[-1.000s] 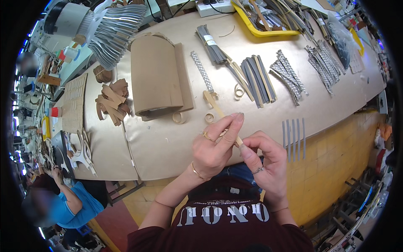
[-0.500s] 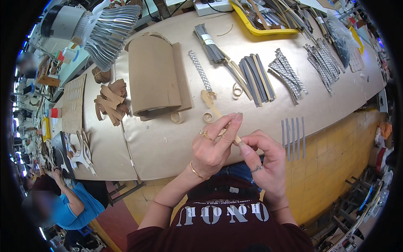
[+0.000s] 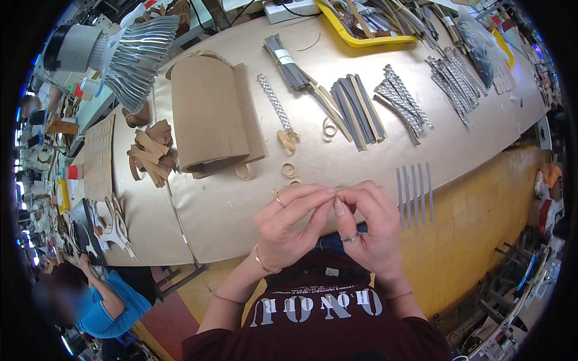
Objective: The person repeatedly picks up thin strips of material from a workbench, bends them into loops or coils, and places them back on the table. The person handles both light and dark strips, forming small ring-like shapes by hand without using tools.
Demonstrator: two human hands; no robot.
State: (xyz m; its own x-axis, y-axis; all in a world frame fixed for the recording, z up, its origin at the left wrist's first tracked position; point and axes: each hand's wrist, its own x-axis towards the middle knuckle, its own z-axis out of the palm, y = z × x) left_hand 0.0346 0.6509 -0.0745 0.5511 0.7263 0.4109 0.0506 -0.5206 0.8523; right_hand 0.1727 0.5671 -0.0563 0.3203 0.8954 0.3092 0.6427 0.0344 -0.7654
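My left hand (image 3: 292,219) and my right hand (image 3: 370,216) meet above the near edge of the table, thumbs and fingertips pinched close together. Between them only a sliver of a narrow beige strip (image 3: 335,201) shows; my fingers hide the rest. Just beyond my left fingers lies a small beige curl (image 3: 294,182), partly covered, with another beige curl (image 3: 289,169) behind it. Farther up rests a grey-and-white braided strip (image 3: 274,103), and a loosely coiled beige tape (image 3: 288,141) lies at its near end.
A large brown roll (image 3: 208,114) stands left of centre, beside brown scraps (image 3: 152,150). Dark and beige strips (image 3: 358,111), braided strips (image 3: 403,102) and thin grey strips (image 3: 415,195) lie to the right. A yellow tray (image 3: 367,42) sits at the back; a person in blue (image 3: 117,307) is at lower left.
The long beige strip that stuck out past my left fingers no longer shows there. My left hand has turned and moved slightly nearer, and its fingertips now meet the right hand's. The view has shifted slightly.
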